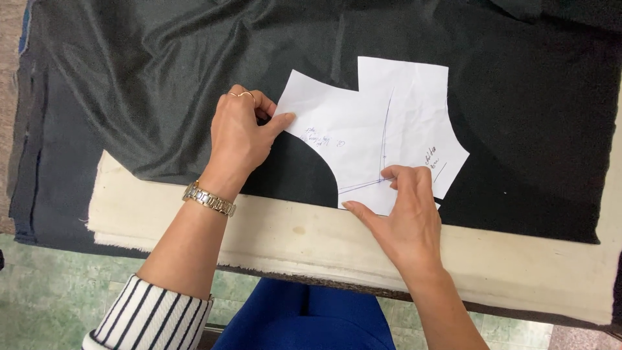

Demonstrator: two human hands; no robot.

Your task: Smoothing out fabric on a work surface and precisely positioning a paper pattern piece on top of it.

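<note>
A white paper pattern piece lies flat on black fabric near the table's near edge. The left hand presses its left tip with the thumb, fingers curled; the right hand pins its near edge with spread fingers. Cream padding covers the table.

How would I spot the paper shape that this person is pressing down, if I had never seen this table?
Start at the big sheet of black fabric spread over the cream-padded table. Near its middle lies a white paper pattern piece, with the left hand on its left tip and the right hand on its lower edge. It is the only white thing on the cloth, curved along the lower left, with blue pen lines.
</note>
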